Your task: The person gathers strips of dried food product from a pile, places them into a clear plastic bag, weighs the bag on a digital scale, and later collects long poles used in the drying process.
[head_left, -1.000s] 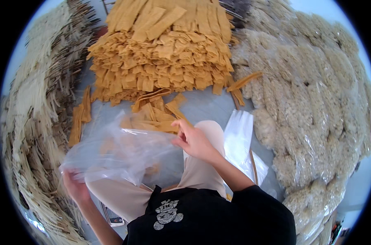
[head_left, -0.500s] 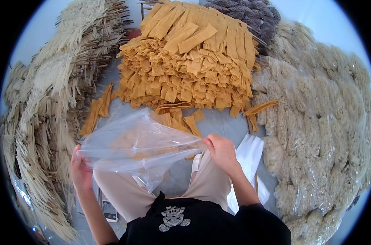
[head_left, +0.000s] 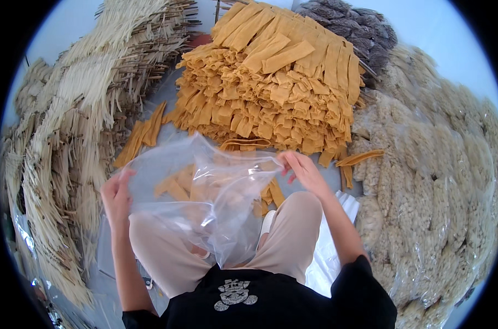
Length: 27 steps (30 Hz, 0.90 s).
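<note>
A clear plastic bag [head_left: 227, 189] is stretched between my two hands above my lap, its film puffed out and sagging toward my legs. My left hand [head_left: 116, 198] pinches the bag's left edge. On the other side, my right hand [head_left: 301, 167] grips the upper right edge with thumb and fingers. Through the film, loose yellow-orange flat strips [head_left: 177, 183] show on the floor, blurred by the plastic. Just beyond stands a tall pile of the same folded strips [head_left: 265, 93].
Bundles of pale thin sticks [head_left: 79, 120] are heaped on the left. Beige, plastic-wrapped bundles [head_left: 424, 192] form a large mound on the right. Dark grey-purple bundles [head_left: 350, 24] lie at the back. White plastic sheets [head_left: 334, 241] rest beside my right leg.
The bag has spread from a taut, flattened shape into a wider, fuller one. My right hand has moved up and slightly right; the view has shifted a little.
</note>
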Available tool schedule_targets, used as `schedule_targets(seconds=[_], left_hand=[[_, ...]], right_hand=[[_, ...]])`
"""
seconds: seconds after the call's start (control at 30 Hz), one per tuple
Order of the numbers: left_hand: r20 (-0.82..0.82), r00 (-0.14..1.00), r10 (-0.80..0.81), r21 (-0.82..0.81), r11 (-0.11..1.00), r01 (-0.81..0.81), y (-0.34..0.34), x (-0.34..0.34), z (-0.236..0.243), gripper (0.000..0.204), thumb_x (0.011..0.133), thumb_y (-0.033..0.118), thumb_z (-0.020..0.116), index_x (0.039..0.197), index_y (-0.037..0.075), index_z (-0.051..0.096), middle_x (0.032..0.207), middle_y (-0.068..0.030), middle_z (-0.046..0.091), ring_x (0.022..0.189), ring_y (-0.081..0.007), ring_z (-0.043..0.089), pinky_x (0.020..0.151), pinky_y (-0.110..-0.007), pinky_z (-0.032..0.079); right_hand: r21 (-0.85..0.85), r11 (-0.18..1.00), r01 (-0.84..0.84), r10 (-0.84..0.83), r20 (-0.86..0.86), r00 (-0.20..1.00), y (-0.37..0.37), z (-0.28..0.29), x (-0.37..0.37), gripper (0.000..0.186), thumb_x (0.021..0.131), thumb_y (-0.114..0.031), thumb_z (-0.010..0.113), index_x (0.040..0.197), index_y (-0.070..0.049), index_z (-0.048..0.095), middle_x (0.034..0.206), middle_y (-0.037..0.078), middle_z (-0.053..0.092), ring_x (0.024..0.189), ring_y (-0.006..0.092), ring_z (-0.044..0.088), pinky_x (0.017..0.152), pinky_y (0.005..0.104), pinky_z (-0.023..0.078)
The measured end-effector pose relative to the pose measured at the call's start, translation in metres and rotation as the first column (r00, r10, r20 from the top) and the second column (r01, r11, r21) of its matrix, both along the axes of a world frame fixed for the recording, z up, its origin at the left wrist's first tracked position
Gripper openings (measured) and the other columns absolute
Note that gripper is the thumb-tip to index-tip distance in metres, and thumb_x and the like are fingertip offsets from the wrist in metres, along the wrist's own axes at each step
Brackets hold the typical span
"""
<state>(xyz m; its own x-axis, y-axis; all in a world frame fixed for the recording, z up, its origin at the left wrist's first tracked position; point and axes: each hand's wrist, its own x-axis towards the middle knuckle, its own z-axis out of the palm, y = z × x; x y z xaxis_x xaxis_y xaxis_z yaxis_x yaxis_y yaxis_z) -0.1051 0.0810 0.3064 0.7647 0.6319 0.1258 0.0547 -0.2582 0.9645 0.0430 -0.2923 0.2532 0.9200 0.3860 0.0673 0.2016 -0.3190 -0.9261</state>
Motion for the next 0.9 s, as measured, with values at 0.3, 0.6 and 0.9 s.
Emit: schedule_targets(seconds=[0.3, 0.6, 0.9], left_hand=[[-0.293, 0.85, -0.437, 0.292, 0.806, 0.515, -0.02, 0.128, -0.074, 0.021, 0.077, 0.018, 0.059, 0.074, -0.003, 0.06, 0.052, -0.0117, 0.049, 0.048, -0.0108, 0.046, 0.046, -0.03, 0.038], [-0.667, 0.642, -0.378, 0.459, 0.471, 0.754, -0.048, 0.134, -0.071, 0.027, 0.08, 0.027, 0.056, 0.099, 0.007, 0.056, 0.056, -0.0177, 0.056, 0.056, -0.0353, 0.057, 0.052, -0.045, 0.044], [-0.719, 0.633, -0.286, 0.456, 0.493, 0.741, -0.017, 0.167, -0.075, 0.027, 0.081, 0.027, 0.054, 0.099, 0.007, 0.057, 0.051, -0.0154, 0.053, 0.049, -0.0341, 0.055, 0.048, -0.043, 0.043]], right_hand=[[-0.257, 0.964, 0.064, -0.052, 0.052, 0.997, 0.015, -0.034, 0.174, 0.049, 0.085, -0.028, 0.053, 0.121, -0.001, 0.035, 0.105, 0.015, 0.052, 0.088, 0.0212, 0.056, 0.069, 0.0306, 0.048], [-0.235, 0.903, 0.361, -0.25, 0.398, 0.883, 0.036, -0.051, 0.369, 0.064, 0.075, -0.028, 0.065, 0.119, 0.007, 0.034, 0.117, 0.023, 0.044, 0.111, 0.0306, 0.043, 0.094, 0.0362, 0.034], [-0.166, 0.759, 0.63, -0.609, 0.163, 0.776, 0.084, -0.065, 0.522, 0.123, 0.049, -0.059, 0.074, 0.132, 0.007, 0.012, 0.133, 0.028, 0.024, 0.123, 0.0359, 0.026, 0.102, 0.0392, 0.023]])
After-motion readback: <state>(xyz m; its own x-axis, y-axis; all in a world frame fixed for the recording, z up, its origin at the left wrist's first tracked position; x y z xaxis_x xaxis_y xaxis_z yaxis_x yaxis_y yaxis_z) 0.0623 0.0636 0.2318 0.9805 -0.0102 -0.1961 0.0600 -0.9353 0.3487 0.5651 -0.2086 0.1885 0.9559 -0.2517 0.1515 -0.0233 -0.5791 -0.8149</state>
